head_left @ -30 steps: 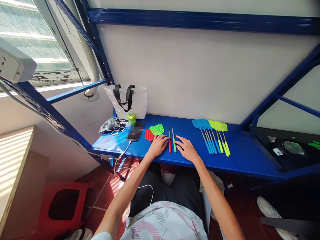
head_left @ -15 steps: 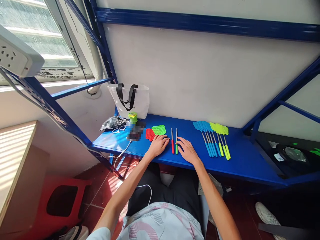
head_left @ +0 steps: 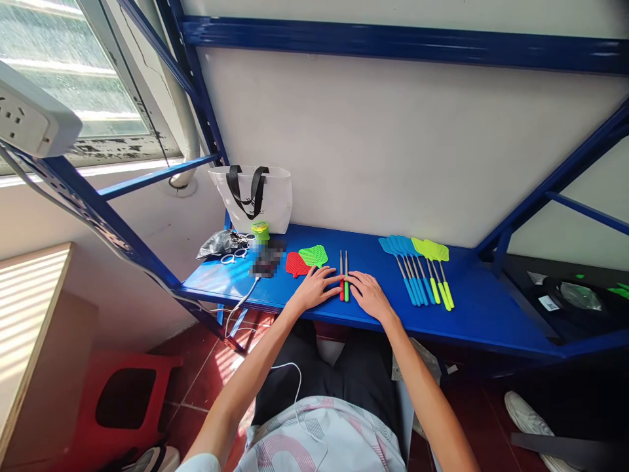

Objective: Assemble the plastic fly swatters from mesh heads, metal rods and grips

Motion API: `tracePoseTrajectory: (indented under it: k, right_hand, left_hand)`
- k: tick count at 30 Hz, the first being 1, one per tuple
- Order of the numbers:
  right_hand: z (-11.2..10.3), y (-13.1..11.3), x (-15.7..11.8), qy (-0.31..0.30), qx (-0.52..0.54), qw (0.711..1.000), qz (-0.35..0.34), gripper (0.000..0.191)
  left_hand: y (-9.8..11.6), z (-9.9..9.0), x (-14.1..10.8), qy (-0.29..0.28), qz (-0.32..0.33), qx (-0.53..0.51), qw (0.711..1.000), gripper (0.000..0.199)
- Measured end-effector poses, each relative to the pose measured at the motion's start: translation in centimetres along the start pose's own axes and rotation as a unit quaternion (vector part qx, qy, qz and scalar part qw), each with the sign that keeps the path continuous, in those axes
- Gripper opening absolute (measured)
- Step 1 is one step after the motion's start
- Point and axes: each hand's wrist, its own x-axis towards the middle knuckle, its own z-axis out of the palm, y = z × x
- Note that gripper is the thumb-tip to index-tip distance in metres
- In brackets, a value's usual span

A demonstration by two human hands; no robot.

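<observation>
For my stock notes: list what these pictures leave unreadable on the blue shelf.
Head view, blurred: a pixelated dark rectangular object, its kind unreadable.
Head view, hidden: parts of the red-handled metal fly-swatter shaft and green-handled metal fly-swatter shaft, under fingertips of the left hand and right hand.
Head view, hidden: the inside of the white tote bag with black handles, behind its walls.
Head view, cut off: the white power strip, by the left edge.

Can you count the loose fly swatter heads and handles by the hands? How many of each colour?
Red swatter head: 1
Lime green swatter head: 1
Handle with red grip: 1
Handle with green grip: 1
Total: 4
</observation>
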Motion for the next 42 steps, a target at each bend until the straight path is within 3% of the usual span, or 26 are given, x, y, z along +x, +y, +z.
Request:
tracePoseTrajectory:
  k: [11, 20, 33, 37, 42]
  right_hand:
    - [-0.1, -0.2, 0.1, 0.004, 0.015, 1.000, 0.005, 0.049]
    - [0.3, 0.0, 0.0, -0.002, 0.019, 0.998, 0.064, 0.049]
    - [1.2, 0.9, -0.1, -0.055, -0.047, 0.986, 0.151, 0.077]
    - [0.7, 1.3, -0.3, -0.084, -0.039, 0.985, 0.144, 0.079]
    - [0.3, 1.1, -0.4, -0.078, -0.038, 0.985, 0.152, 0.081]
  left_hand:
    - [0.0, -0.2, 0.0, 0.040, -0.007, -0.026, 0.999, 0.053]
    - [0.1, -0.2, 0.0, 0.029, -0.019, -0.025, 0.999, 0.048]
    - [-0.3, 1.2, 0.0, 0.055, -0.112, 0.047, 0.991, 0.070]
    - [-0.5, 1.4, 0.0, 0.034, -0.105, 0.038, 0.993, 0.066]
    - [-0.6, 1.3, 0.1, 0.031, -0.095, 0.039, 0.994, 0.062]
